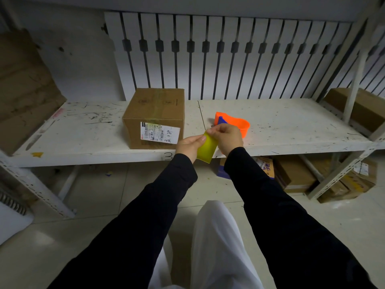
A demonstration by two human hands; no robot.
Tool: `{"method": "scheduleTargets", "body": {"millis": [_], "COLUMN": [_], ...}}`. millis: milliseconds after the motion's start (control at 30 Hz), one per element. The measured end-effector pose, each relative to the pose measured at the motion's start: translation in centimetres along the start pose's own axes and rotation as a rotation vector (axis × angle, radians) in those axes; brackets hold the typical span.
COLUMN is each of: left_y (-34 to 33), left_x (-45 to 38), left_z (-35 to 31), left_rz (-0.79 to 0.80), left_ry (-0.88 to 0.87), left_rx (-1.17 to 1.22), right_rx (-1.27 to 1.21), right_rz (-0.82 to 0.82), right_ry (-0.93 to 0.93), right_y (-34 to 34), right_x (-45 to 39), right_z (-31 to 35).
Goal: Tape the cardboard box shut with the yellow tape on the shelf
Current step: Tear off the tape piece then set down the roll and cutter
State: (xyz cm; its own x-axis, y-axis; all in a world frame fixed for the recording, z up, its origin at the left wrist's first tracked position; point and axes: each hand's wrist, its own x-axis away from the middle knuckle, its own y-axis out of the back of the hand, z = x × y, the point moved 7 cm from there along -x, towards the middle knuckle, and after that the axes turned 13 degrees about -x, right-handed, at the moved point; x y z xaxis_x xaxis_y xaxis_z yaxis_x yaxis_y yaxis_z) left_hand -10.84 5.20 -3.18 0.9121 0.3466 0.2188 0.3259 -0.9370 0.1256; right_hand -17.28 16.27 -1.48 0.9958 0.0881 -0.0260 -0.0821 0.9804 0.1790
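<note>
A brown cardboard box with a white shipping label stands on the white shelf, flaps down and a yellowish tape strip across its top. Just right of the box, at the shelf's front edge, both hands hold a yellow roll of tape. My left hand grips the roll from the left side. My right hand pinches the roll's upper edge with thumb and fingers. An orange tape dispenser with a blue part lies on the shelf right behind my right hand.
A large flattened cardboard sheet leans at the shelf's left end. Another box sits at the far right behind a shelf post. Several boxes lie on the floor under the shelf. White slatted panels back the shelf.
</note>
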Motion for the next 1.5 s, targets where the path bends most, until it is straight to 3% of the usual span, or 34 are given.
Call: {"method": "scheduleTargets", "body": {"millis": [100, 200, 400, 667, 867, 1100, 1500], "left_y": [0.1, -0.1, -1.6, -1.1, -2.8, -8.4, -16.5], "left_x": [0.1, 0.1, 0.0, -2.1, -4.5, -7.5, -14.0], "left_z": [-0.2, -0.4, -0.9, -1.2, -2.4, -2.3, -2.5], "left_rz": [-0.002, 0.001, 0.084, -0.125, -0.231, -0.170, -0.055], "left_ry": [-0.016, -0.014, -0.004, -0.034, -0.112, -0.089, -0.190], "left_rx": [0.016, 0.052, 0.180, 0.073, -0.066, -0.141, -0.512], "right_rx": [0.013, -0.148, -0.448, -0.391, -0.422, -0.267, -0.327], "right_rz": [-0.027, -0.037, 0.142, 0.210, 0.025, -0.218, -0.341], "right_ry": [-0.005, -0.008, -0.154, -0.229, -0.148, 0.027, 0.115], "right_y": [0.3, 0.8, 0.5, 1.7, 4.0, 8.9, 13.2], "right_x": [0.0, 0.6, 0.5, -0.2, -1.8, -4.8, -11.6], "right_z": [-0.2, 0.5, -0.7, -2.0, -3.4, -4.8, -7.8]}}
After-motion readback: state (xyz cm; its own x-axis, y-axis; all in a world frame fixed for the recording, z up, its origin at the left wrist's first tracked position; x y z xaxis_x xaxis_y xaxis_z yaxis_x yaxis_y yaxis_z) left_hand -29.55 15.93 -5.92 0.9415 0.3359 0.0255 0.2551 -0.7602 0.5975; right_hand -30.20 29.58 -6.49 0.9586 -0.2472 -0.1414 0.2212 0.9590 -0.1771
